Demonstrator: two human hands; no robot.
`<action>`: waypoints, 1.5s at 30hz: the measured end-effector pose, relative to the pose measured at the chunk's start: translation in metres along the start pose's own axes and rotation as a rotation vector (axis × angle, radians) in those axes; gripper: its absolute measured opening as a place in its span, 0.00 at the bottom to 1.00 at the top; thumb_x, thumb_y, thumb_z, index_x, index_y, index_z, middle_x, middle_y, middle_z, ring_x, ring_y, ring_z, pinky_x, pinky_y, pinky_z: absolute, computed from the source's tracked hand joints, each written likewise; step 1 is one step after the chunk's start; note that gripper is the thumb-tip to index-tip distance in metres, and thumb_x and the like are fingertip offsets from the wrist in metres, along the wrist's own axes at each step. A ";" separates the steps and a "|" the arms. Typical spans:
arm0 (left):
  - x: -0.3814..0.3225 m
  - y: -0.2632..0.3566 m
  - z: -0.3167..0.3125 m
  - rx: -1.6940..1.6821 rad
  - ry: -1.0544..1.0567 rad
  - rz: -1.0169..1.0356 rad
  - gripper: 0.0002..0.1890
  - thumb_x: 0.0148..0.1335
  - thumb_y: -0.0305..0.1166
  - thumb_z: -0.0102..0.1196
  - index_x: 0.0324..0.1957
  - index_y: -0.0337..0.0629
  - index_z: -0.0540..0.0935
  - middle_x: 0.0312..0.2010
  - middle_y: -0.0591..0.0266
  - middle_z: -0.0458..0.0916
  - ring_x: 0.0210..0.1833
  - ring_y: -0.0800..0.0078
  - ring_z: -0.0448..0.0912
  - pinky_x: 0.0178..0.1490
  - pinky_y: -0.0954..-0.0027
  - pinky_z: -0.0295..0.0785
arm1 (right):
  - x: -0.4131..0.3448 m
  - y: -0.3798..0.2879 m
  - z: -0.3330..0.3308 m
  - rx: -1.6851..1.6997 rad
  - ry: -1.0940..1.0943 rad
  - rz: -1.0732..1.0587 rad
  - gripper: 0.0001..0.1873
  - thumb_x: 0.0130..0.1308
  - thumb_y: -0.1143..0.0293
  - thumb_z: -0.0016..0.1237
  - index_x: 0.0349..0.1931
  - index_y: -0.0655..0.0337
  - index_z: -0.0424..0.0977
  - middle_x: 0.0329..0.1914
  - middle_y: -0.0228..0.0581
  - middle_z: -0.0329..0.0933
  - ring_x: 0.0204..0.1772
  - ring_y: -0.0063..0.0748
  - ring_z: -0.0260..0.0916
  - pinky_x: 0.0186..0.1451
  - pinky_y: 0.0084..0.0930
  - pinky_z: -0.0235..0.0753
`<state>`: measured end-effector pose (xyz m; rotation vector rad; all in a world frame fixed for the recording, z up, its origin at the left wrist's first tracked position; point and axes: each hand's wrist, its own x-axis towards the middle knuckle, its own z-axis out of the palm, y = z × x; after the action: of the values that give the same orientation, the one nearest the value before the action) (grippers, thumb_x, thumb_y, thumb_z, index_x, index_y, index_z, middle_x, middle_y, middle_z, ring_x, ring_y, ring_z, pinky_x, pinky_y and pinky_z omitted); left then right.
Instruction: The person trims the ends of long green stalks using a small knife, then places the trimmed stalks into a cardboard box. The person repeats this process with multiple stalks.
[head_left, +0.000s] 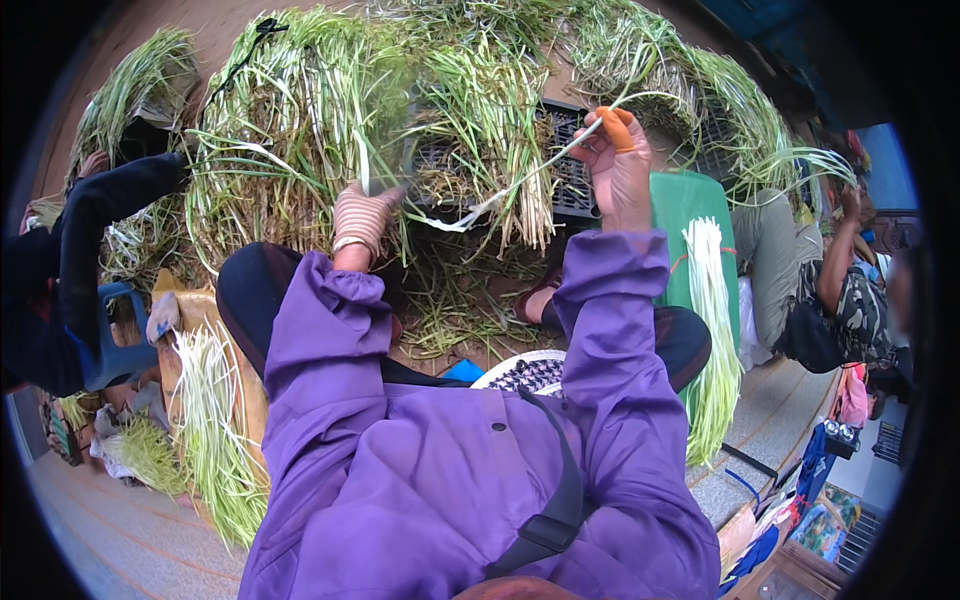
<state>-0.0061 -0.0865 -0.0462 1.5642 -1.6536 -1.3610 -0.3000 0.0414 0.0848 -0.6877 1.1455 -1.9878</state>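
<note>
My left hand (364, 221), in a striped glove, closes around a pale stalk (364, 165) whose white part rises above the fingers. Blurred green leaves hang beside that hand. Between the fingertips of my right hand (619, 154), which wears orange finger covers, is a long thin green stalk (551, 160). It slants down to the left, where a loose whitish strip of skin (469, 217) hangs at its lower end. Just beyond both hands, a smaller bunch of untrimmed green stalks (487, 112) leans over a black plastic crate (574, 142).
A large heap of stalks (292, 112) lies ahead left. Cleaned white-stemmed stalks (709, 300) rest on a green plastic surface (671, 217) at right, others (206, 405) on a wooden board (169, 360). People sit either side: a dark sleeve (112, 195) left, a raised arm (836, 259) right.
</note>
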 end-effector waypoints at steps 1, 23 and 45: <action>-0.001 0.011 -0.007 -0.038 0.049 -0.004 0.22 0.49 0.40 0.72 0.39 0.32 0.84 0.27 0.55 0.85 0.26 0.68 0.80 0.33 0.66 0.75 | 0.001 0.002 0.004 -0.055 0.010 0.045 0.05 0.68 0.71 0.52 0.41 0.58 0.74 0.34 0.36 0.80 0.32 0.29 0.80 0.30 0.26 0.85; -0.040 0.054 0.000 -0.800 -0.193 0.031 0.09 0.68 0.33 0.55 0.41 0.38 0.82 0.26 0.64 0.83 0.14 0.86 0.66 0.17 0.82 0.55 | -0.073 0.096 0.056 -0.630 -0.833 0.733 0.22 0.72 0.48 0.42 0.51 0.58 0.71 0.40 0.30 0.77 0.23 0.16 0.70 0.24 0.15 0.67; -0.017 0.068 -0.053 -0.946 0.171 0.018 0.08 0.66 0.35 0.59 0.40 0.41 0.82 0.25 0.65 0.82 0.14 0.87 0.65 0.14 0.85 0.52 | -0.130 0.111 -0.012 -1.318 -0.269 0.093 0.20 0.62 0.55 0.57 0.46 0.59 0.74 0.37 0.47 0.81 0.41 0.53 0.79 0.42 0.44 0.77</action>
<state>0.0132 -0.0984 0.0390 1.0335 -0.7041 -1.5941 -0.1955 0.1142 -0.0298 -1.4135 2.1840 -0.7864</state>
